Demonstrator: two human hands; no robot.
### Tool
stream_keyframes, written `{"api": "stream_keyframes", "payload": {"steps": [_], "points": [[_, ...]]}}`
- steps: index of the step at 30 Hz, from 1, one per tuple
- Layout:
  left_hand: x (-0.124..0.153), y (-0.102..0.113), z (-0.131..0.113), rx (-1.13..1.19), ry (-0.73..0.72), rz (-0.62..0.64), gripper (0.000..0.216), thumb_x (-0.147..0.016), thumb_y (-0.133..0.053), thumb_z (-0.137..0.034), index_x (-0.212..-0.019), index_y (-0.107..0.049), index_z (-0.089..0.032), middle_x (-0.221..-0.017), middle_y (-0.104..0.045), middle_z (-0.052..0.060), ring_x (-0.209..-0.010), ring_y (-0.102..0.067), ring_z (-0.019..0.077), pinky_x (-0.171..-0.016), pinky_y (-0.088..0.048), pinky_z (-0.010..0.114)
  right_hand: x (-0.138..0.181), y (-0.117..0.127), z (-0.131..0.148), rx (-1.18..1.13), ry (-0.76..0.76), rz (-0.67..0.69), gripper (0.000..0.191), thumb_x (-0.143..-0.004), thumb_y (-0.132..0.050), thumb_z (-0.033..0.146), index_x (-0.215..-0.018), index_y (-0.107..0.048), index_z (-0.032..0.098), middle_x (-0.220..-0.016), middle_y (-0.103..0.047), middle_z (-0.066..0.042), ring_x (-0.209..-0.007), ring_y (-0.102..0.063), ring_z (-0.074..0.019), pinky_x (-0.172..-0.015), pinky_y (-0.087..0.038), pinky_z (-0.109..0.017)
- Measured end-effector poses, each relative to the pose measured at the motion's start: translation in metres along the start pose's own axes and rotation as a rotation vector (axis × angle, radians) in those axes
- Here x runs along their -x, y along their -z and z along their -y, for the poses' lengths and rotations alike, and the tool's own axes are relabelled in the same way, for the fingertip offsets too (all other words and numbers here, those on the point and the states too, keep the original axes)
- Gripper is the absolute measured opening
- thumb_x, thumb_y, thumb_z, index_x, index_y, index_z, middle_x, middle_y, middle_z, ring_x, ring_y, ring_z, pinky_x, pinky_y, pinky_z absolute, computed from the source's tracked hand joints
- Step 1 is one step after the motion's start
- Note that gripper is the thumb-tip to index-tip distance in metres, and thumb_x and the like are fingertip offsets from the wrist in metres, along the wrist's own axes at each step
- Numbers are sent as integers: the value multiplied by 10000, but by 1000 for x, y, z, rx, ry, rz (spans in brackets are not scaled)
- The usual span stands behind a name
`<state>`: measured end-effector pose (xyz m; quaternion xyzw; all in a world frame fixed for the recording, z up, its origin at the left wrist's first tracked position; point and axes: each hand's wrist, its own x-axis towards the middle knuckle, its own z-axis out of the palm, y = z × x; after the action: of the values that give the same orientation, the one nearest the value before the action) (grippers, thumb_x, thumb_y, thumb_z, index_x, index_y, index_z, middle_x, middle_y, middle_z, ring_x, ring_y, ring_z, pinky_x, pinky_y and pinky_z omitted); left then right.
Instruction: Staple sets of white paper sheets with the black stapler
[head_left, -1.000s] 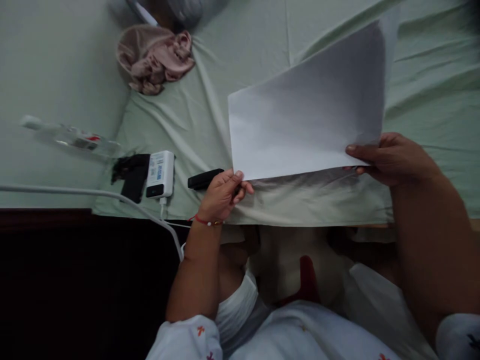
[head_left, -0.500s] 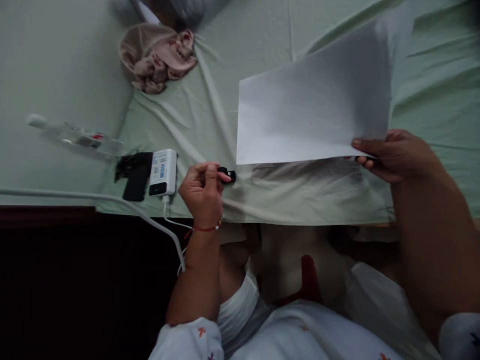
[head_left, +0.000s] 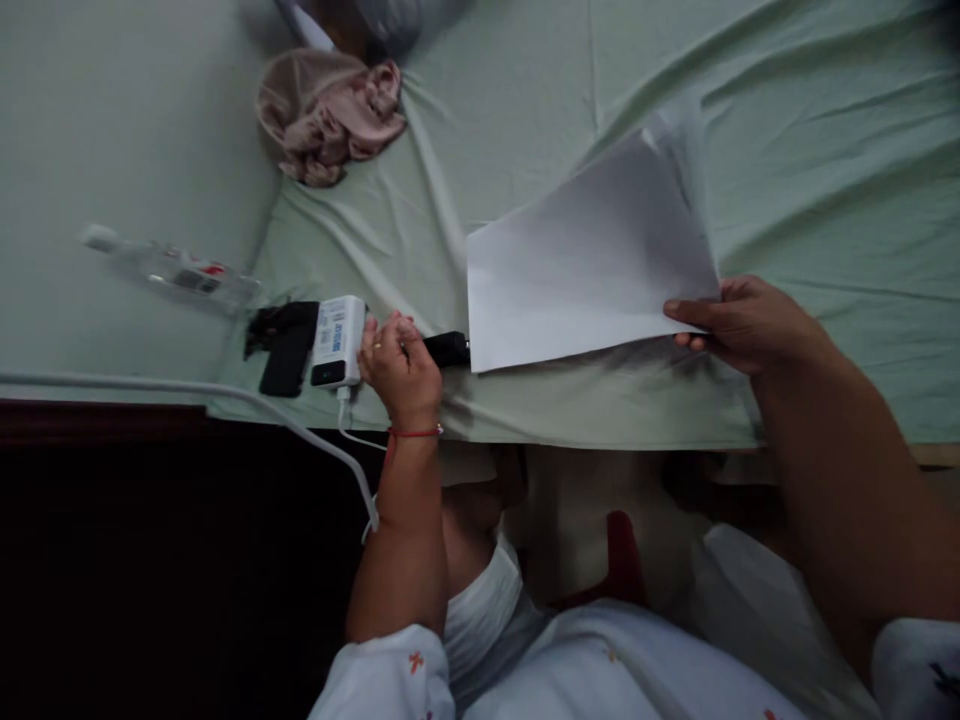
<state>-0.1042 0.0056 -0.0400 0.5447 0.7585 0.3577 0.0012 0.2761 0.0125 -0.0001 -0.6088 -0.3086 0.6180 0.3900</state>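
My right hand grips a few white sheets of paper by their right end, thumb on top and fingertips below the lower edge. The sheets fan slightly apart at the upper right. My left hand is closed around a small black stapler, whose rear part is hidden in the palm. The stapler's front tip meets the lower left edge of the paper; whether the sheets sit between its jaws I cannot tell. Just left of that hand lies a white power bank with a white cable plugged in.
A black phone lies beside the power bank. A clear plastic bottle is at the far left. Crumpled pink cloth rests on the green sheet. A grey cable crosses near my left forearm; a red chair part shows below.
My right hand has brought the paper left and down, towards the stapler. My left hand has turned, and more of the stapler now shows, pointing at the paper.
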Motion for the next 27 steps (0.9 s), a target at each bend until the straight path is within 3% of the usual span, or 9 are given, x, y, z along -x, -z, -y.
{"api": "stream_keyframes", "payload": {"steps": [5, 13, 18, 23, 27], "points": [[0, -4, -9, -92, 133, 182, 473, -1130, -391, -350, -1370, -765, -188, -1635, -625, 176, -1656, -415, 342, -1384, -173, 653, 2, -7, 1, 65, -15, 6, 217, -929, -703, 3, -743, -709, 114, -743, -704, -42, -479, -607, -65, -399, -502, -121], [0, 3, -17, -176, 85, 343, 467, -1113, -434, -304, -1475, -724, -253, -1755, -492, 100, -1706, -318, 310, -1388, -116, 679, 4, -16, 5, 70, -33, -23, 236, -956, -678, -16, -757, -716, 104, -735, -692, -30, -465, -602, -57, -388, -483, -119], [2, 3, -12, -206, 39, 366, 510, -1121, -414, -314, -1572, -650, -281, -1795, -426, 69, -1726, -259, 295, -1389, -71, 685, 0, -16, 1, 77, -15, -13, 246, -959, -678, -12, -747, -714, 108, -712, -676, -18, -471, -604, -58, -381, -475, -118], [7, 7, -16, -301, -61, 407, 558, -1117, -388, -301, -1636, -579, -229, -1836, -334, 88, -1749, -166, 317, -1382, -10, 702, -3, -14, 1, 79, -9, -10, 226, -951, -687, 15, -755, -716, 123, -733, -688, -19, -468, -587, -60, -384, -466, -137], [9, 7, -19, -293, -41, 431, 527, -1127, -400, -329, -1601, -616, -245, -1833, -350, 90, -1746, -173, 331, -1378, -13, 712, -1, -18, 3, 81, 17, -17, 207, -971, -711, 104, -770, -734, 149, -782, -727, -18, -571, -620, -86, -488, -523, -167]]}}
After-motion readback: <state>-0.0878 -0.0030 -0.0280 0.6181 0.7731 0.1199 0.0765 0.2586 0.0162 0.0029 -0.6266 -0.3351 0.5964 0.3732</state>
